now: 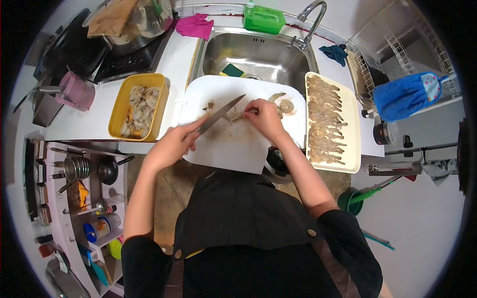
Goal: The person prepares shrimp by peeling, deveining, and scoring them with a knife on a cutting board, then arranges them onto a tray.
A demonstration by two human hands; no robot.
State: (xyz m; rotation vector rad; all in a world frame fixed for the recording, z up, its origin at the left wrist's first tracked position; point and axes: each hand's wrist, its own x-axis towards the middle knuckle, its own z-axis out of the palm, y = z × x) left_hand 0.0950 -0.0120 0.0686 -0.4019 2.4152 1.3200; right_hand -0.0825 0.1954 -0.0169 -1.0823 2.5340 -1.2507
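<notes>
My left hand is closed round the handle of a kitchen knife, whose blade slants up and to the right over the white cutting board. Between the fingers and thumb of my right hand is a shrimp, held low over the board just right of the blade; the fingers partly hide it. Small dark scraps lie on the board left of the knife. Behind my right hand are a curled shrimp piece and another thin piece.
Right of the board, a cream tray holds shrimp in rows. Peeled shrimp fill part of a yellow container on the left. Behind the board is a steel sink with a sponge and a faucet. A pot stands on the cooktop.
</notes>
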